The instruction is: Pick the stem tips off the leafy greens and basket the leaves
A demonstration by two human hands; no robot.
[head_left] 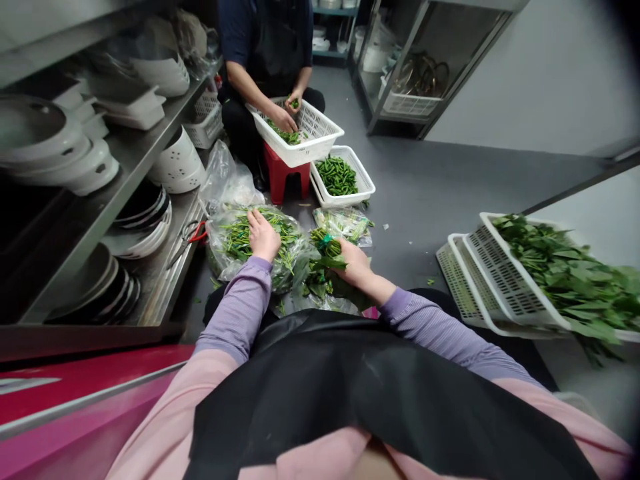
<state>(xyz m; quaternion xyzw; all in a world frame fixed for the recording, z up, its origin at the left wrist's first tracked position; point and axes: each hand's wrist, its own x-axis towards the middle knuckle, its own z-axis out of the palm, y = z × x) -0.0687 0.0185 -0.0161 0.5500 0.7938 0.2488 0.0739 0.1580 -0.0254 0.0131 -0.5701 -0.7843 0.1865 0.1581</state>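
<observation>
Probably light and bendy, the teal-tied bundle of green stems (333, 249), best held near its tie (325, 241), is clasped in the right hand (356, 264); whether the left hand (264, 237) pinches anything is unclear.

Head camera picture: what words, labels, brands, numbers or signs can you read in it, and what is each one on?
None can be read.
Red panel, lower left: a pale mark, cut off and not readable as text.
Plastic bag of greens: no lettering I can make out.
</observation>
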